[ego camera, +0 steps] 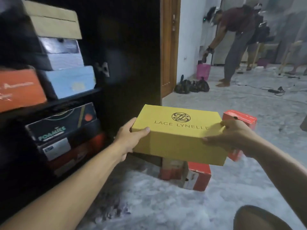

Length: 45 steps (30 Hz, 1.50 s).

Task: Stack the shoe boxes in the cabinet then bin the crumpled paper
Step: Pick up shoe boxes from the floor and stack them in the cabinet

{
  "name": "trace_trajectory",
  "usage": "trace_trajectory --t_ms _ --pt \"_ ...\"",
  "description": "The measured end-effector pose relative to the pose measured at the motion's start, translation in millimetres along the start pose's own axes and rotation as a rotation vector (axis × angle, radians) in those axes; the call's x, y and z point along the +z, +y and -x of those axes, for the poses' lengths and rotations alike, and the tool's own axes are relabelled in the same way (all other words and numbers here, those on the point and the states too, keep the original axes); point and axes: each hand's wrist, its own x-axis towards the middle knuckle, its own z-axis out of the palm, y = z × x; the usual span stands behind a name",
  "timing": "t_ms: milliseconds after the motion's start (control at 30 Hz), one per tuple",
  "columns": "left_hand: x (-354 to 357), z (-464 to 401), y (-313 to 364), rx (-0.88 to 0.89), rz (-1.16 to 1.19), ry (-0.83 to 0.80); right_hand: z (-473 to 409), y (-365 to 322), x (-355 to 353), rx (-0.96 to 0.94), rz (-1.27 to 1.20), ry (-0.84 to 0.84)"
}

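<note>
Hands [131,138] at yellow box [179,135] ends

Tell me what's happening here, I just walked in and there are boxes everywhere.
A person is holding a yellow shoe box with both hands, left hand and right hand at its ends, beside the dark cabinet. Its shelves already hold stacked boxes. Red boxes are on the floor.
</note>
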Motion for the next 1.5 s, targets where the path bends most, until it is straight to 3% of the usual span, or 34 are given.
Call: trace_trajectory --t_ms 167,400,633,900,1100,1367,1500 --pt "-85.1 27.3 16.5 -0.008 0.008 0.245 -3.1 -73.9 56.3 -0.163 -0.002 -0.065" --pt "-186.4 63.3 53.0 0.124 0.106 0.608 -2.6 -173.6 127.5 -0.360 -0.054 -0.141" --pt "-270.0 87.2 96.1 0.220 0.264 0.934 0.1 -283.3 183.6 -0.572 -0.292 -0.239" --pt "-349.0 60.7 122.9 0.309 0.326 1.331 -1.8 -393.2 240.5 -0.610 -0.425 -0.357" --pt "-359.4 67.4 148.9 0.331 0.371 1.306 -1.5 -428.1 241.9 -0.622 -0.387 -0.319" --pt "-382.2 65.3 157.5 0.461 0.275 1.426 -12.1 -445.6 291.2 -0.682 -0.498 -0.458" --pt "-405.5 49.1 143.9 0.410 0.207 1.401 -33.8 -459.0 328.0 -0.788 -0.320 -0.350"
